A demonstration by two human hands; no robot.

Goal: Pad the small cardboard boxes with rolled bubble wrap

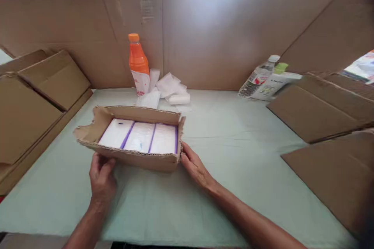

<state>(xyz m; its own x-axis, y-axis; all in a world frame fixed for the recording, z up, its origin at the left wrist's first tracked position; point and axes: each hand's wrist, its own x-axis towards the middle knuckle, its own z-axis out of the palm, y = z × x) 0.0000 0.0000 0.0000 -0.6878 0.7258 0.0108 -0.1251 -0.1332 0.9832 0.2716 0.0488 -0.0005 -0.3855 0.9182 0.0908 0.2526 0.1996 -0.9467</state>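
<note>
An open cardboard box (140, 159), its rim torn at the left end, is held slightly tilted over the pale green table cover. Inside lie three white packs (139, 136) side by side, with purple bands along their edges. My left hand (102, 177) grips the box from below at its front left, fingers partly hidden under it. At the right end wall, my right hand (196, 165) holds the box, its fingertips hidden behind the corner.
Behind the box stand an orange bottle (138, 64) and crumpled white wrappers (169, 87). A clear bottle (260, 76) and a white packet (273, 85) lean at the back right. Cardboard flaps (333, 105) line both sides, and a tall cardboard wall (219, 35) closes the back.
</note>
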